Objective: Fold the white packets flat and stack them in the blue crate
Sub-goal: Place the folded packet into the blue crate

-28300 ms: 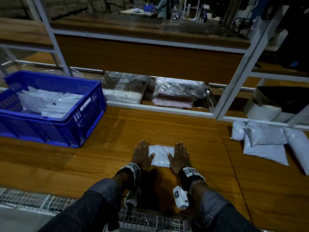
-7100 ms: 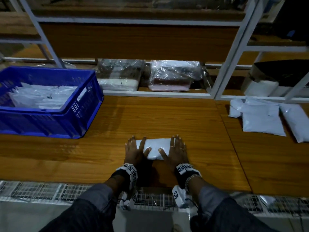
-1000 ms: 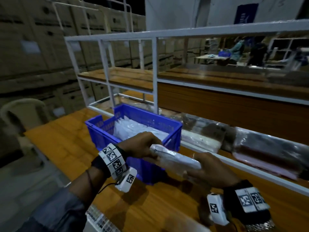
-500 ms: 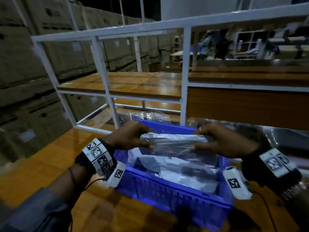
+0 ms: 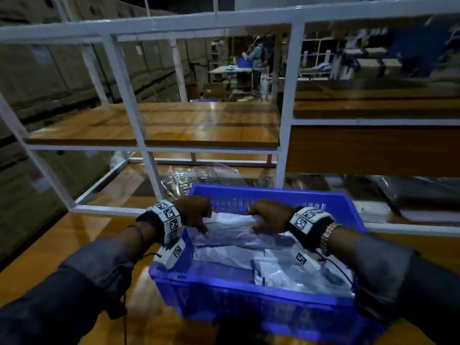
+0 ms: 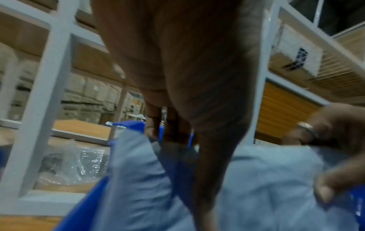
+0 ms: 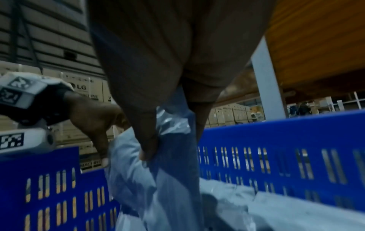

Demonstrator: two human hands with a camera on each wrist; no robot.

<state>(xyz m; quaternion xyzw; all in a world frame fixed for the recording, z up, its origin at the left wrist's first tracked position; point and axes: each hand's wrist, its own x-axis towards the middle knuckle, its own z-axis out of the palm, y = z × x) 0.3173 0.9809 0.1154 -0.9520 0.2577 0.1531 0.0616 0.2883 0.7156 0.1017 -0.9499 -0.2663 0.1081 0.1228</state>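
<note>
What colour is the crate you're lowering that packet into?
Blue: the crate is solid blue plastic with slotted walls, clearest in the head view.

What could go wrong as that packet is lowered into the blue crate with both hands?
1. The folded white packet is gripped only at its ends by the left hand and right hand; its slick wrap could slip, or the fold could spring open on release.
2. The packets already in the blue crate lie unevenly, so this one might land tilted instead of stacking flat.
</note>
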